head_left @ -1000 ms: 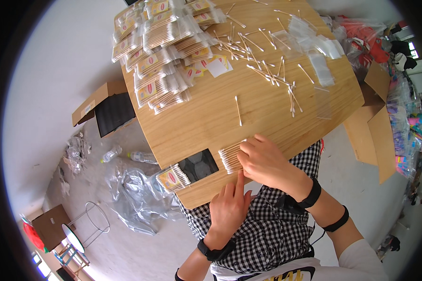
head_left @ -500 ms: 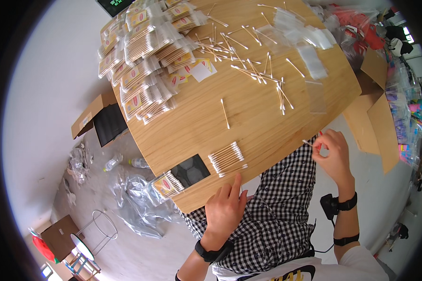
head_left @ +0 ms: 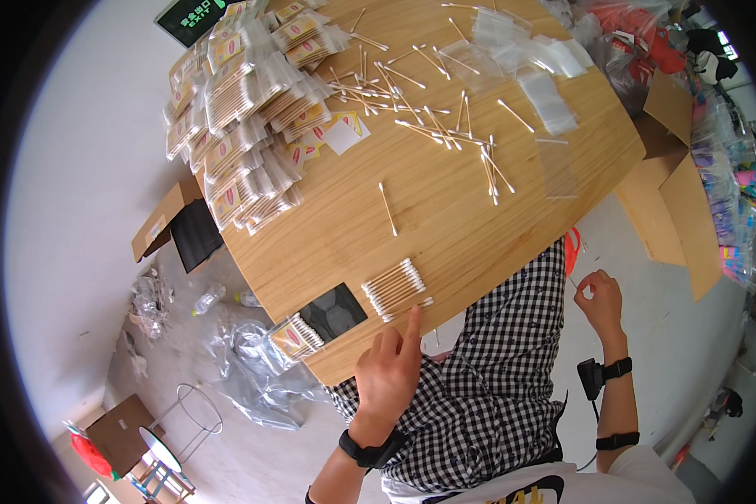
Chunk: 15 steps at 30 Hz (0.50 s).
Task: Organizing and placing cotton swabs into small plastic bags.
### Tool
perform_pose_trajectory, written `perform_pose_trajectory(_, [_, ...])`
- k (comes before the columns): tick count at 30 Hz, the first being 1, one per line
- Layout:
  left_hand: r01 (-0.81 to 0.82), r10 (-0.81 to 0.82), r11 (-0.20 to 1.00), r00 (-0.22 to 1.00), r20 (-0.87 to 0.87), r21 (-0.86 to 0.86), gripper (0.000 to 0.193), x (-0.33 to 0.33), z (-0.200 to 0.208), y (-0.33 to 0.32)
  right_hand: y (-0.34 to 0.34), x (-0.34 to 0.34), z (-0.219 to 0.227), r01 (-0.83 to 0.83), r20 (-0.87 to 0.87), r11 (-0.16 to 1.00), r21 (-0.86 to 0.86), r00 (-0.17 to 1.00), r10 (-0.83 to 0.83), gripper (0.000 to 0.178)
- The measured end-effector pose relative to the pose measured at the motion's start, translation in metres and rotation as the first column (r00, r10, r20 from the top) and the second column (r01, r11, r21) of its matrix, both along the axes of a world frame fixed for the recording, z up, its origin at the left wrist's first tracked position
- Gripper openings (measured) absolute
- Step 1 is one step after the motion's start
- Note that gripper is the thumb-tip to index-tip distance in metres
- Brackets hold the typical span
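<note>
My left hand is at the table's near edge, its index finger stretched out and the other fingers bent. That fingertip touches the near side of a neat row of cotton swabs, beside one swab whose tip sticks out to the right. Off the table to the right, my right hand has thumb and index finger pinched round a thin pale stick, apparently a cotton swab. Left of the row lies a dark rectangular pad, and next to it a bag packed with swabs and a yellow card.
Filled swab bags are heaped at the far left, with small cards beside them. Loose swabs lie scattered across the far table. Clear empty bags are at the far right. An open cardboard box stands beyond the right edge.
My right hand has moved down and to the right, away from the table edge, with the stick in its pinch. My left hand stays by the swab row. The view has shifted slightly.
</note>
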State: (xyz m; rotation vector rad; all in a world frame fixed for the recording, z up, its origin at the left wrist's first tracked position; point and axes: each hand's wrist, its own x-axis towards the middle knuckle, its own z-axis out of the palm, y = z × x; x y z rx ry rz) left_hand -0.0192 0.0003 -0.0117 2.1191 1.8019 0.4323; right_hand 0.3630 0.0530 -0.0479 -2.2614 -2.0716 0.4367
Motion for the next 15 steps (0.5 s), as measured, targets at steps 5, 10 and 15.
perform_pose_trajectory(5, [-0.021, 0.022, 1.0, 0.996, -0.085, 0.009, 0.068, 0.004, -0.003, -0.001, -0.002, 0.012, -0.028, -0.025, 0.031, 0.998, -0.062, 0.999, 0.026, 0.008])
perform_pose_trajectory(10, [-0.092, 0.092, 0.996, 0.996, -0.006, -0.013, 0.059, 0.003, 0.009, 0.013, 0.003, 0.013, -0.035, -0.011, 0.071, 0.999, -0.053, 0.997, 0.014, 0.006])
perform_pose_trajectory(15, [-0.203, 0.194, 0.966, 0.978, 0.07, 0.158, 0.045, -0.012, 0.012, 0.078, 0.008, 0.006, -0.023, -0.002, 0.033, 1.0, -0.009, 0.999, 0.002, 0.008])
